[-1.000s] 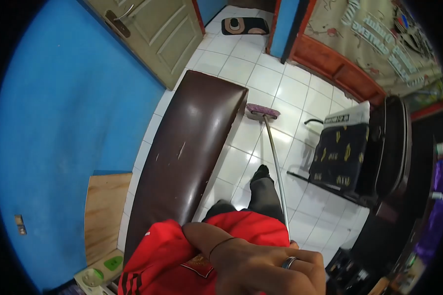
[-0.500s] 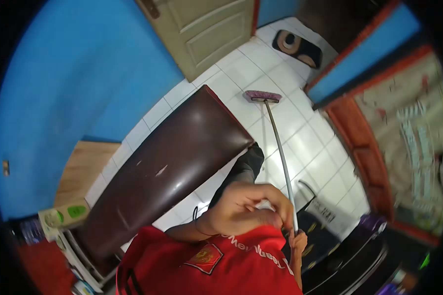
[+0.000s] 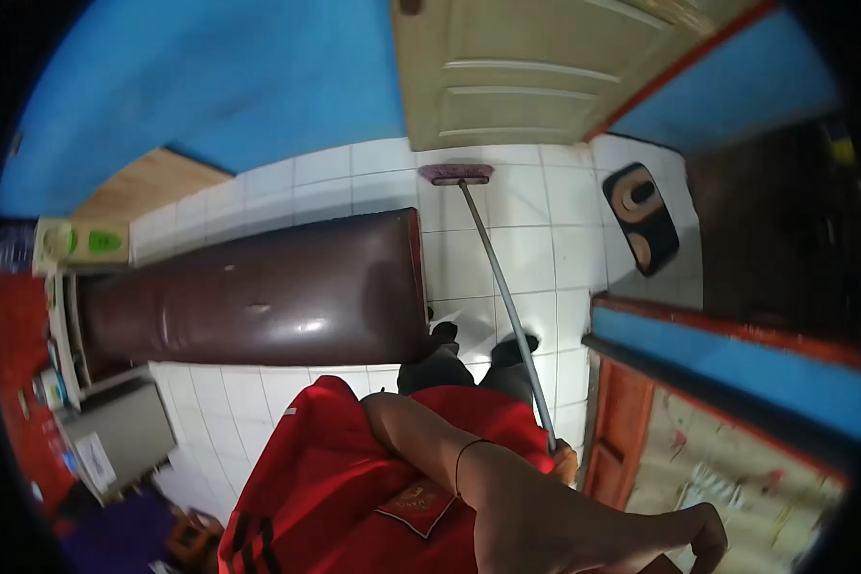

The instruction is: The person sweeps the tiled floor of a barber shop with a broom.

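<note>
My right hand (image 3: 564, 461) is closed round the grey pole of a broom (image 3: 500, 268), low at the right side of the red shirt. The pole slants away over the floor to a wide purple broom head (image 3: 457, 175), which rests on the tiles near the closed door. My left hand (image 3: 584, 536), with a thin dark band at the wrist, reaches across my body close to the camera. One digit stretches to the right with a bent tip; the other fingers are mostly hidden or cut off by the frame. I see nothing held in it.
A brown padded bench (image 3: 258, 301) lies left of the broom. Behind it a wooden board (image 3: 148, 187) leans on the blue wall. A beige door (image 3: 536, 72) stands ahead. A dark patterned mat (image 3: 641, 215) lies by the doorway right. An orange-framed partition (image 3: 622, 421) borders the right.
The view has turned right, so the bench now lies nearly level. The broom head is now closer to the beige door. My left hand has moved down and right, its curled fingers partly straightened.
</note>
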Available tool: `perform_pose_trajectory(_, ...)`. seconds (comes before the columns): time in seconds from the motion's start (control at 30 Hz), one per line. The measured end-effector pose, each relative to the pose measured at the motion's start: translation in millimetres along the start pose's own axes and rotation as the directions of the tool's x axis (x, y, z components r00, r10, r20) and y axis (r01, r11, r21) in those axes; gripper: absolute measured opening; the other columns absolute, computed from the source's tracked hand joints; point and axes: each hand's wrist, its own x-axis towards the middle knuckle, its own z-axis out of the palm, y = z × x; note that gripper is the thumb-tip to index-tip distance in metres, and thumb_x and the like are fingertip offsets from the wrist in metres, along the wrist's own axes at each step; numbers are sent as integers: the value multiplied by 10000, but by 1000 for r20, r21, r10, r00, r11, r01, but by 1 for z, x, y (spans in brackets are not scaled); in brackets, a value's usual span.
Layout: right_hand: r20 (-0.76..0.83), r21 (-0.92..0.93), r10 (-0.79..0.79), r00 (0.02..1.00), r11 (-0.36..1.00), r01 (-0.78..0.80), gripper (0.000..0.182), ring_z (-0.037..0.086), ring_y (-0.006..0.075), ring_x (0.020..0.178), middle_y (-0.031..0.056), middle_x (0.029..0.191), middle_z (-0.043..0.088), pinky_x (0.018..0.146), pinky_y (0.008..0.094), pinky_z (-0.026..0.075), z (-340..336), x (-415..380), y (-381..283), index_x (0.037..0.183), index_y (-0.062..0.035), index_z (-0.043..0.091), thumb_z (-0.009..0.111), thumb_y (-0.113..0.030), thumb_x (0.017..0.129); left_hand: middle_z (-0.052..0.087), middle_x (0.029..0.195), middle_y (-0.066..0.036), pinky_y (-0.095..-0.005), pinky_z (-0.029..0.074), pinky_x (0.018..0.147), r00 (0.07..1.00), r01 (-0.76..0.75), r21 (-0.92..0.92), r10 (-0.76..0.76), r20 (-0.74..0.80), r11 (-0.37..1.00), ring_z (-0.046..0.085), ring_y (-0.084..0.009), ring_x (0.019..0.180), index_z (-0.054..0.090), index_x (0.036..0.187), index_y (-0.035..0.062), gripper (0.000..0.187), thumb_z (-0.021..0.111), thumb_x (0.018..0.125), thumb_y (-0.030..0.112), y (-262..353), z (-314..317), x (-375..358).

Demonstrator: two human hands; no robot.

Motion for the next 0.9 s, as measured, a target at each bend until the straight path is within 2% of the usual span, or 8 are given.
perform_pose_trajectory(0.13, 78, -89, -162, 984, 982, 168, 490, 614, 340, 660, 152, 673, 627, 555, 464, 461, -42, 120, -15, 711, -91, 625, 533, -567, 775, 506, 924, -146, -240, 450, 587, 997, 12, 42, -9, -70, 999, 519, -145, 680, 180, 1166, 5, 858, 794, 595, 187, 22, -51, 35)
perform_pose_trajectory(0.3, 210, -198, -414, 886, 869, 453, 512, 611, 359, 670, 174, 673, 620, 581, 458, 466, -106, 277, -53, 699, -64, 621, 517, -558, 785, 489, 757, -45, -227, 427, 617, 943, 40, 568, 157, -292, 822, 537, -96, 739, 266, 1128, -4, 505, 608, 774, 106, 56, -155, 89)
perform_pose_trajectory(0.37, 248, -227, -500, 830, 802, 552, 521, 610, 366, 675, 183, 673, 617, 591, 456, 468, -129, 330, -78, 695, -53, 620, 510, -554, 789, 506, 922, -58, -177, 375, 632, 812, 69, 645, 333, -479, 761, 490, -82, 781, 265, 1155, 77, 455, 589, 840, 132, 70, -220, 97)
perform_pose_trajectory(0.43, 267, -245, -575, 773, 736, 632, 531, 608, 374, 679, 192, 673, 614, 601, 454, 470, -139, 367, -99, 690, -43, 619, 504, -551, 793, 528, 973, -74, -251, 432, 679, 535, 391, 868, 691, -486, 307, 529, -147, 857, 411, 1075, 56, 299, 579, 851, 161, 53, -257, 69)
perform_pose_trajectory(0.5, 295, -266, -625, 723, 673, 690, 540, 607, 381, 683, 200, 673, 611, 611, 451, 472, -154, 399, -131, 685, -32, 617, 497, -547, 797, 538, 978, -101, -302, 466, 748, 268, 829, 559, 863, -428, 20, 555, -198, 901, 473, 1075, 39, 282, 569, 826, 130, 62, -272, 26)
perform_pose_trajectory(0.67, 384, -303, -681, 624, 546, 781, 556, 604, 391, 690, 208, 674, 605, 620, 466, 466, -154, 446, -211, 671, -20, 604, 476, -543, 808, 572, 901, -52, -228, 448, 716, -259, 611, 662, 900, -351, 434, 535, -90, 769, 473, 1098, 5, 266, 474, 832, 12, 67, -257, -76)
perform_pose_trajectory(0.8, 525, -305, -661, 536, 443, 843, 460, 614, 375, 725, 177, 722, 624, 644, 456, 478, -130, 470, -280, 710, -57, 616, 533, -506, 769, 593, 759, -62, -250, 454, 600, -478, 563, 709, 867, -140, 425, 554, -105, 663, 510, 1007, 9, 204, 509, 803, 27, 80, -266, -183)
perform_pose_trajectory(0.9, 485, -348, -743, 462, 320, 881, 399, 608, 384, 707, 183, 688, 612, 600, 448, 465, -117, 485, -360, 702, -43, 626, 597, -439, 743, 638, 748, -152, -333, 487, 642, -735, 661, 220, 678, -4, 718, 626, -210, 684, 627, 775, 18, 235, 589, 735, 247, 60, -337, -333)
